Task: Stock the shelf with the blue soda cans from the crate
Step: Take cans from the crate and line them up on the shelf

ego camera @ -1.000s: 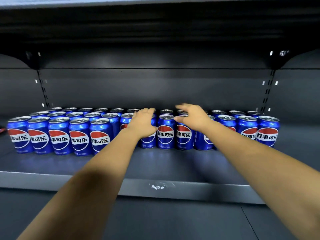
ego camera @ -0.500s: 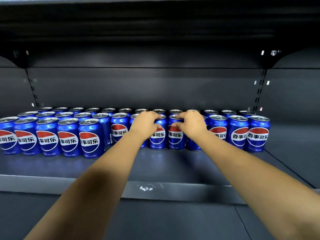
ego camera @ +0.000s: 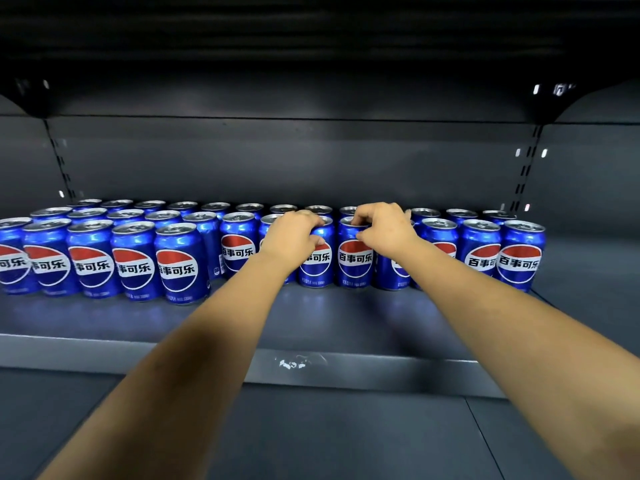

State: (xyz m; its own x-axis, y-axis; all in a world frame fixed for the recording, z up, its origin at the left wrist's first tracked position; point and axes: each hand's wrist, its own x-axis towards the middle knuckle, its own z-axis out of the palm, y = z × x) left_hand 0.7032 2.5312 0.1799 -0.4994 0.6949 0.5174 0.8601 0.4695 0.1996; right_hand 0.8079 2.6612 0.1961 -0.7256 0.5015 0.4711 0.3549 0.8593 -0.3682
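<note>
1. Both arms are reaching in from the bottom of the frame toward the centre of the shelf (ego camera: 346, 327), where the blue soda cans (ego camera: 180, 268) are standing upright in rows that fill the back half.
2. The left hand (ego camera: 292, 237) is curling over the top of a can (ego camera: 317, 263) just left of centre, with the thumb pressing its front near the label.
3. The right hand (ego camera: 382, 230) is gripping the rim of the neighbouring can (ego camera: 355, 261) from above, fingers hooked over the lid, thumb on the near side.
4. Judgement: the step in hand is seating these two cans into the centre run of the front row and squaring them up.
5. Doing it well probably means keeping each can upright, sliding rather than lifting, closing gaps with the neighbours, and turning the logos to face front like the rest.
6. Risk, as I am reading it: a sideways nudge could knock the tightly packed cans beside them.
7. Labels are showing the red, white and blue Pepsi globe with the Chinese characters 百事可乐 across the white band.
8. Small print near the can bases is too blurred to read.
9. The crate is not appearing anywhere in the frame.
</note>
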